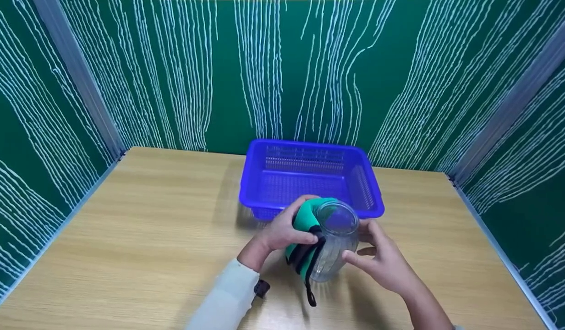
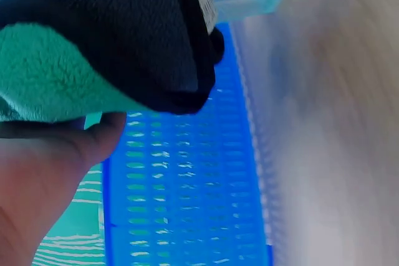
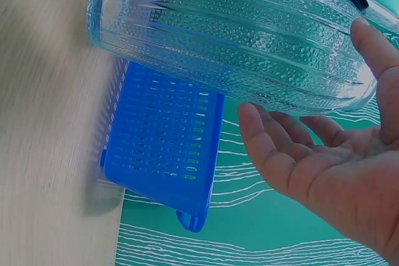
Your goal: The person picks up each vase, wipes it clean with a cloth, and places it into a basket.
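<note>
My left hand (image 1: 284, 229) grips a green and black fleecy cloth (image 1: 305, 220) with black edging and a hanging loop, its thumb on the black part. Directly against the cloth leans a clear ribbed glass jar (image 1: 330, 256), mouth up and slightly tilted. My right hand (image 1: 383, 261) is spread loosely around the jar's right side, thumb in front and fingers behind. In the right wrist view, the fingers (image 3: 274, 135) lie close beside the glass; whether they touch it I cannot tell. The left wrist view shows the cloth covering most of the left fingers.
A blue perforated plastic basket (image 1: 309, 145) stands just behind the hands on the wooden table (image 1: 163, 229). Green panels (image 1: 291, 68) with white wavy lines enclose the table's back and sides. A small black object (image 1: 262, 288) shows beside the left sleeve.
</note>
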A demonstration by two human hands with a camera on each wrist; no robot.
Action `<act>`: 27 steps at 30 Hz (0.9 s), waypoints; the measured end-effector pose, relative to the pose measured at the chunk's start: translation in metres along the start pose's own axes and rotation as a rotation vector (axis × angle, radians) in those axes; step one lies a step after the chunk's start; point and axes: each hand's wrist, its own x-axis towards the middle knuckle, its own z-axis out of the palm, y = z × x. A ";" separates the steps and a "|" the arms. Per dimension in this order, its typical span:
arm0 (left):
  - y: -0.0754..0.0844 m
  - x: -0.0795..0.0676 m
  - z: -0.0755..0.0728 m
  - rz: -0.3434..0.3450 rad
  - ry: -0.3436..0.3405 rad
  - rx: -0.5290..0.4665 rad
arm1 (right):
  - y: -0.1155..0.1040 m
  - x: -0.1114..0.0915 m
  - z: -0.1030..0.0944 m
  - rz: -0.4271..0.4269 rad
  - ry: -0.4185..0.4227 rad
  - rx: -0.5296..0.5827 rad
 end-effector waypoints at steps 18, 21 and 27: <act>0.022 -0.009 0.008 0.089 0.055 0.237 | 0.003 0.001 0.000 -0.022 -0.030 0.002; 0.019 -0.010 0.006 0.074 0.053 0.258 | 0.003 0.001 0.001 -0.018 -0.024 0.005; 0.013 -0.012 0.003 0.024 0.023 0.269 | 0.005 0.001 0.000 -0.020 -0.025 -0.008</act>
